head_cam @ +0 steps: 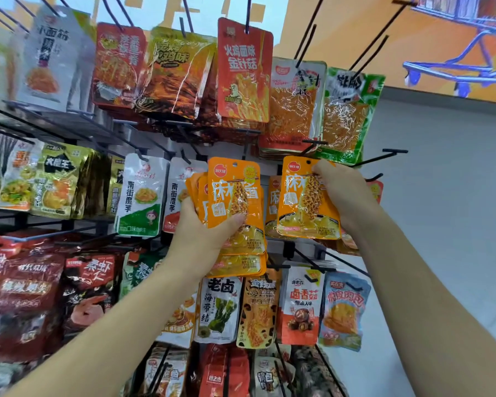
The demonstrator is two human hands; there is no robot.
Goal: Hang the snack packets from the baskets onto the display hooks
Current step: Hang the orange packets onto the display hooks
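Two bare hands holding orange snack packets up to a rack [298, 249] of display hooks.

Nearest, left hand [204, 233] clenched round the lower half of an orange stack [235, 193] of several packets, fanned and upright. Just right of the stack, right hand [341, 190] pinching the top corner of a single orange packet [307, 202]. Between stack and single packet, farther back, matching orange packets [273, 202] hanging on the rack. Above the stack, a red packet [244, 73]; left of it, white packets [143, 196]; below it, a seaweed packet [218, 308].
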